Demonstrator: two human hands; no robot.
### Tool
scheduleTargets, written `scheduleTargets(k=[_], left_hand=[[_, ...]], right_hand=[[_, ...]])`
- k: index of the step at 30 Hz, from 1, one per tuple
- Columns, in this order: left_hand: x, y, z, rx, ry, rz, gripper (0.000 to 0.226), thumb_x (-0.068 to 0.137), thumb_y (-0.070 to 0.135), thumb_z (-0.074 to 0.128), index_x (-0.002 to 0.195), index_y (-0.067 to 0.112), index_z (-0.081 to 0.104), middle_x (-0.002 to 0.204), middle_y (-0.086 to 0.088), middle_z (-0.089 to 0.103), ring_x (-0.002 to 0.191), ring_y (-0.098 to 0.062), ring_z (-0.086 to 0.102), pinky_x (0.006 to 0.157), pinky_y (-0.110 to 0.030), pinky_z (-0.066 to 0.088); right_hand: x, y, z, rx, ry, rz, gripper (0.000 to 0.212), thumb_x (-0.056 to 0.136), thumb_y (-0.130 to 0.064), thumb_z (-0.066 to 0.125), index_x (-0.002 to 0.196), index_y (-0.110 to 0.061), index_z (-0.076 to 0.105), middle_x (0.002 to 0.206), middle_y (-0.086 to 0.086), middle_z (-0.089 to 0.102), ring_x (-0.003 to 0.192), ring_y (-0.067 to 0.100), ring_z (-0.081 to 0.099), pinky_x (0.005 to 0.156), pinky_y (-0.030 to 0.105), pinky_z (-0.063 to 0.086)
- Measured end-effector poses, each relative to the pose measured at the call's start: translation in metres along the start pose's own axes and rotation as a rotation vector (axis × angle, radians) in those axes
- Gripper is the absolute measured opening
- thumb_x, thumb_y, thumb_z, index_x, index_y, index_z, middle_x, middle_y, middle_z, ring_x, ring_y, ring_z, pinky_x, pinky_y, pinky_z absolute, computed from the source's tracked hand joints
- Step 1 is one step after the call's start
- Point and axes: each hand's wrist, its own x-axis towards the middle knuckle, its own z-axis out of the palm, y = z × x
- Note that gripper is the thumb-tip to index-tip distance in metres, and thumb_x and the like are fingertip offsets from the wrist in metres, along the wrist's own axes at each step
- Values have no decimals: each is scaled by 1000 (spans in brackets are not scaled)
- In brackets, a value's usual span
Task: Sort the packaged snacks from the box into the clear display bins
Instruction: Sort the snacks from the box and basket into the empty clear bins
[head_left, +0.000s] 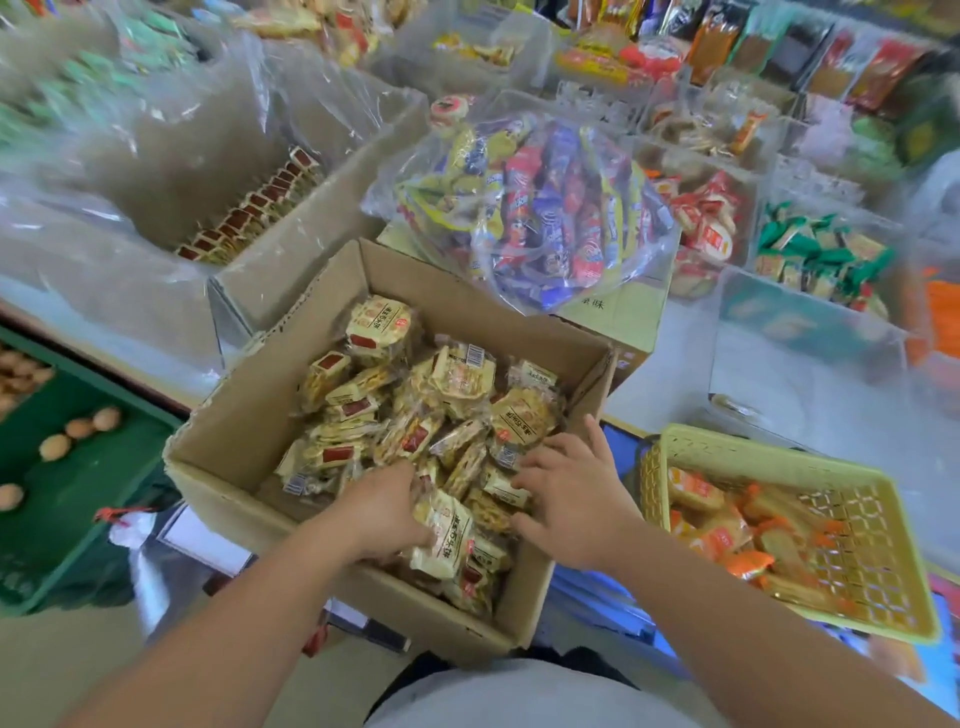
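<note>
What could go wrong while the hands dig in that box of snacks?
The cardboard box seems to hang past the edge of the counter, so pressing down might tip it. The left hand grips snack packets; squeezing could crush what's inside. The right hand only rests on the pile.

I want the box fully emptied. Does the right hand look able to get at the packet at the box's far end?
Probably yes. The right hand rests on the pile inside the open box, and the far packet lies atop that pile with nothing over it.
</note>
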Motion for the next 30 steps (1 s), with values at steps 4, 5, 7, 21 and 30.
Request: scheduleTargets(k=[4,5,7,21,30], left_hand=[[7,-1,-9,-182,-14,25,39,79,31,88,104,27,58,113,2,67,67,-12,66,54,-29,53],[9,1,-12,-236,11,27,40,79,31,88,109,27,60,108,3,67,69,-12,66,57,-30,56],[14,7,-18,-263,116,38,39,79,36,87,109,30,64,108,3,65,84,-14,66,74,-38,61],[56,16,-27,-130,125,-67,30,79,39,87,96,39,63,171,-12,1,136,-41,50,88,-36,58],[61,-7,-40,-293,199,29,33,75,29,91,93,17,66,131,-1,66,89,-12,61,70,-29,49]], right_hand=[[2,-1,1,-1,1,15,60,82,-70,33,122,-42,68,136,-20,58,139,19,35,113,52,-31],[2,-1,1,-5,-2,18,60,82,-70,33,121,-42,68,135,-20,58,138,19,36,113,53,-30],[3,-2,1,-20,-8,29,60,83,-69,32,121,-40,68,133,-19,59,136,19,37,113,54,-29],[3,-5,-4,-31,-3,61,58,82,-64,32,115,-37,71,113,-18,63,124,19,44,118,55,-21],[1,-3,-3,-4,-6,54,57,82,-64,34,116,-37,71,116,-20,62,128,17,41,116,53,-26]])
